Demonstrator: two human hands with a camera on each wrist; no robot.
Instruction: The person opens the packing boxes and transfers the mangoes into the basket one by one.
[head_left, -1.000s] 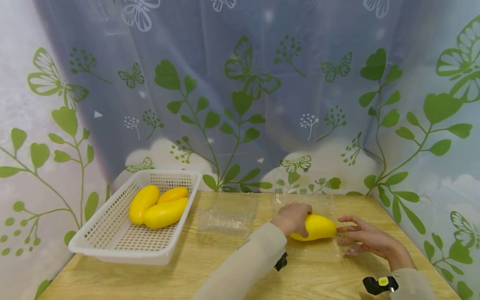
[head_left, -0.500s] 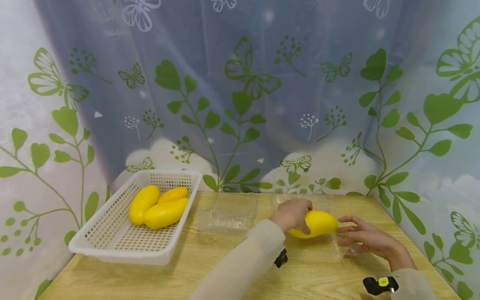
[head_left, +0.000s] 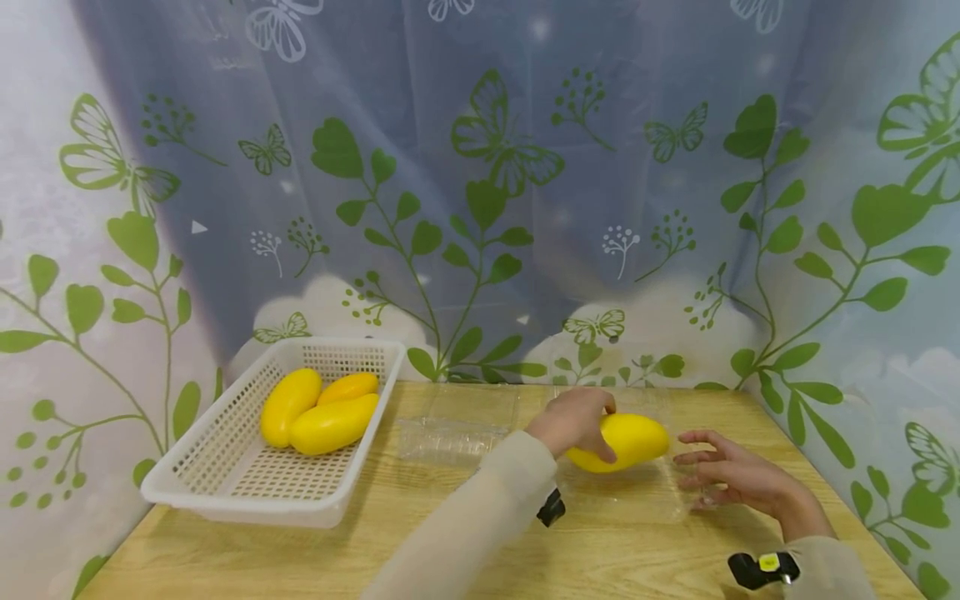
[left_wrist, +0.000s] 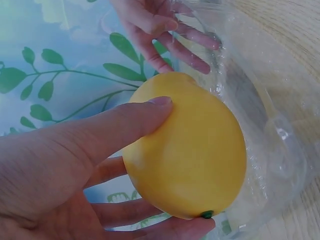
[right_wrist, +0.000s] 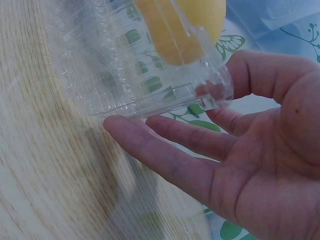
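Note:
My left hand (head_left: pixel 576 421) grips a yellow mango (head_left: pixel 621 442) by its left end and holds it just above a clear plastic container (head_left: pixel 645 500) on the wooden table. In the left wrist view the thumb (left_wrist: pixel 115 130) and fingers wrap the mango (left_wrist: pixel 195 155), with the clear container (left_wrist: pixel 272 135) beneath it. My right hand (head_left: pixel 726 477) lies open at the container's right side. In the right wrist view its straight fingers (right_wrist: pixel 170 155) touch the container's wall (right_wrist: pixel 130 70), and the mango (right_wrist: pixel 180 25) shows through it.
A white perforated basket (head_left: pixel 225 492) at the left holds three yellow mangoes (head_left: pixel 330 421). A second clear container (head_left: pixel 450 433) lies between the basket and my hands. A leaf-printed curtain (head_left: pixel 480 208) closes off the back and sides of the table (head_left: pixel 300 558).
My left hand has raised the mango a little and drawn it slightly left, off the container's floor. The right hand stays beside the container.

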